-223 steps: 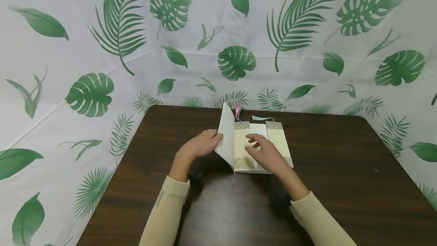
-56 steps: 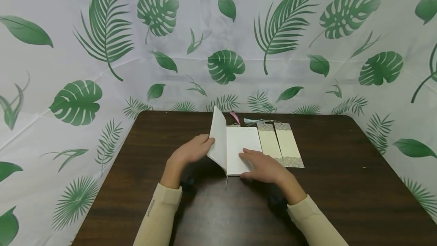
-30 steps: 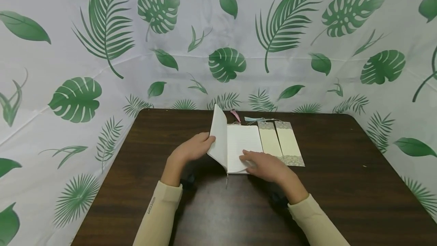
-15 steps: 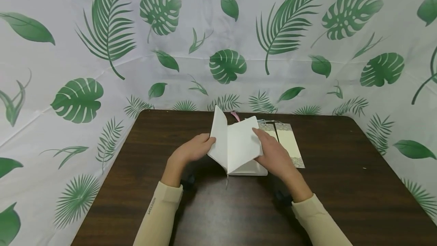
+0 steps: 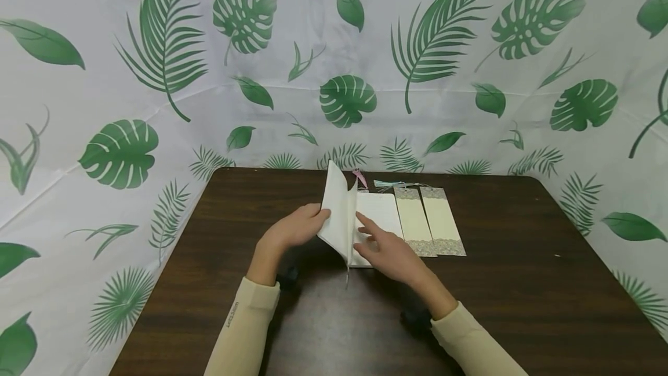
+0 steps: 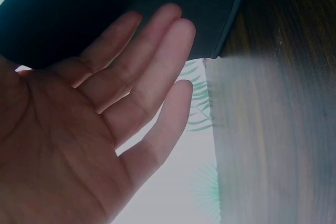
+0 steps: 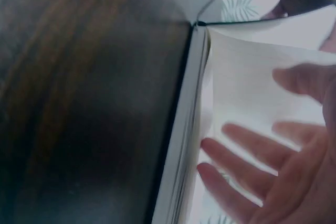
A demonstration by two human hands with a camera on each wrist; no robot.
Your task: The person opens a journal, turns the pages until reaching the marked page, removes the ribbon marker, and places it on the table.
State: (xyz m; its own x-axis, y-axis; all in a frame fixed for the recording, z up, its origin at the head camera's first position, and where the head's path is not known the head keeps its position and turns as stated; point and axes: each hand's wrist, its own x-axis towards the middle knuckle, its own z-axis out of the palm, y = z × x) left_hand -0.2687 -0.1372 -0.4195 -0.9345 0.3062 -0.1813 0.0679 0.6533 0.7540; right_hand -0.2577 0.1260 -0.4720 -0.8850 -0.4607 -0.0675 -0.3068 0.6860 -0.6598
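A notebook (image 5: 380,209) lies spread on the table, its left part raised. My left hand (image 5: 298,226) holds up that raised part, thumb over the inner page and the other fingers behind the dark cover (image 6: 220,9). A loose page (image 5: 352,208) stands nearly upright at the fold. Beside this page is my right hand (image 5: 388,253), its fingers spread and relaxed, above the right-hand pages. Two cream bookmarks (image 5: 414,219) with lace-patterned ends lie side by side, right of the notebook. A pink tassel (image 5: 360,177) shows past the notebook's top edge.
The dark wooden table (image 5: 522,283) has its far edge close behind the notebook. A pale blue tassel (image 5: 388,183) lies above the bookmarks. A thin ribbon (image 5: 347,278) hangs from the spine. Behind stands a white leaf-print cloth (image 5: 292,33).
Both bookmarks now lie right of the notebook; one lay on its page earlier. My right hand has lifted a page and swung it leftward, and its fingers have since spread.
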